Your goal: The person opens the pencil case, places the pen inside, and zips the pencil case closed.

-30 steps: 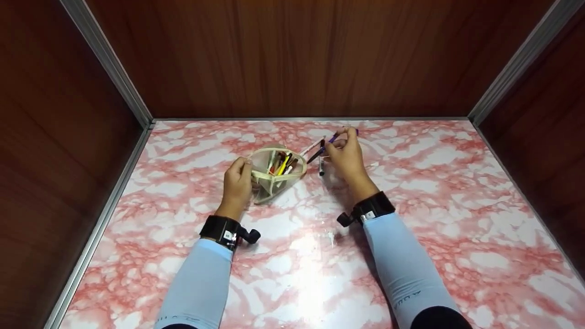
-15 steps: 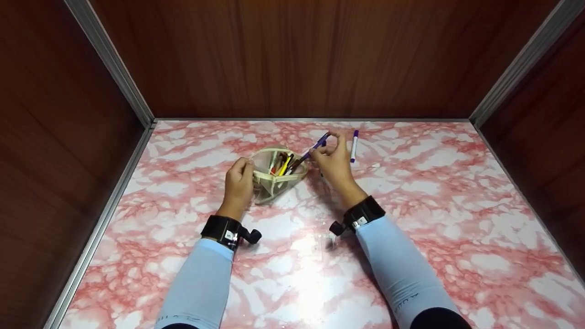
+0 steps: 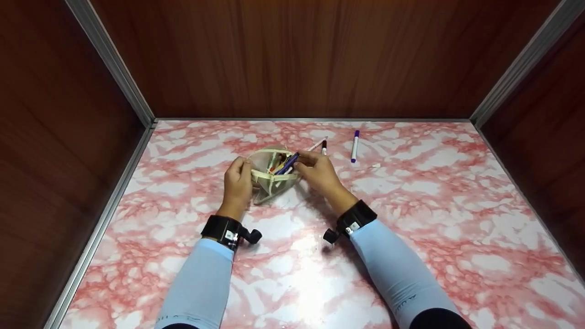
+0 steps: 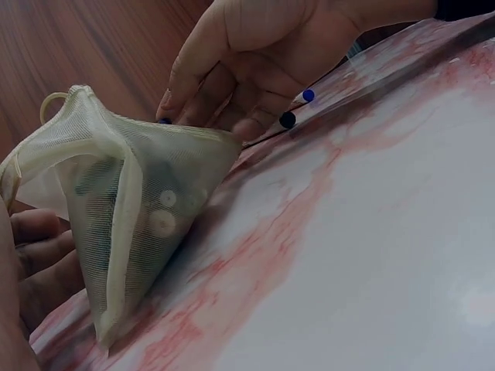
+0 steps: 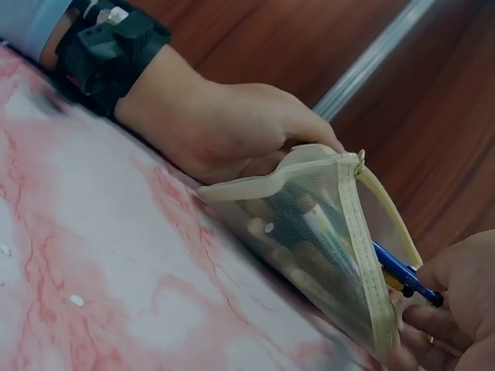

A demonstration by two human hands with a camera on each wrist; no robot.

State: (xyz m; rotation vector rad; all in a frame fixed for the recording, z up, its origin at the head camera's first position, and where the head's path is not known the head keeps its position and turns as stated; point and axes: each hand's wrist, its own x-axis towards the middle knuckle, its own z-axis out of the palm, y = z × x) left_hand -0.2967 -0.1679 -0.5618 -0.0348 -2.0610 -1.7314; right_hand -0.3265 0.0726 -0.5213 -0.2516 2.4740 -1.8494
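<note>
A pale mesh zip pouch stands tilted with its mouth spread, several pens and markers inside. My left hand grips its left edge. At the mouth's right side, my right hand pinches the tail end of a blue-purple pen; the pen's front part is inside the pouch. The right wrist view shows the pen with its clip side out and my right fingers around its end. Through the mesh in the left wrist view, round pen ends show near the pouch's bottom.
Right of the pouch, a white marker with purple ends lies on the pink-and-white marbled table. Behind my right hand lie a dark-capped marker and a thin pale pencil-like stick. Wooden panels stand at the back and sides.
My right hand has moved left with the blue-purple pen, from beside the pouch into its mouth. The purple-ended marker has come into view. My left hand stays on the pouch.
</note>
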